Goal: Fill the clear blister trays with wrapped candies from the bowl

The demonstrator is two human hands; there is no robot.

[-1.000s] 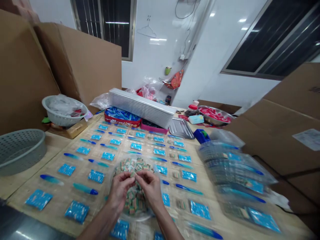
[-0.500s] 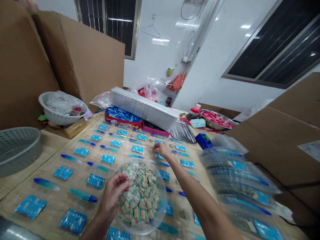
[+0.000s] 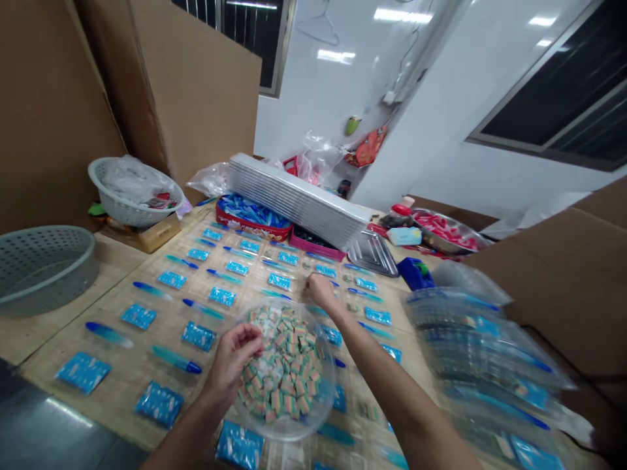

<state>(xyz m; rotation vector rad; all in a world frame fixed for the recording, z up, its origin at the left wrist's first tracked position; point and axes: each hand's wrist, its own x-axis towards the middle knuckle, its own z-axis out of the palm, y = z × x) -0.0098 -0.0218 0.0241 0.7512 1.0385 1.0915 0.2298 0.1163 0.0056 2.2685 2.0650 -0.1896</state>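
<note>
A clear plastic bowl (image 3: 327,391) full of small striped pieces (image 3: 289,385) in pink, green and cream stands on rows of clear trays. My left hand (image 3: 238,356) is at the bowl's left side, thumb and fingertips pinched together; whatever is between them is hidden. Beyond the bowl, my right hand (image 3: 321,290) reaches down to a tray with its fingers closed, and the fingertips are hidden from me. Around the hands lie blue patterned packets (image 3: 223,296) and blue-to-teal pen-shaped pieces (image 3: 203,309), spread over the trays.
Stacked filled trays (image 3: 480,359) rise on the right. Behind stand a red box of blue pieces (image 3: 255,225), a long stack of clear trays (image 3: 298,196), a metal tray (image 3: 372,253) and a bowl of pink pieces (image 3: 448,232). Two baskets (image 3: 46,271) are left, beside cardboard.
The view has shifted, so the table appears farther right and slightly higher. My right hand has turned its fingers downward toward the tray. My left hand stays pinched by the bowl.
</note>
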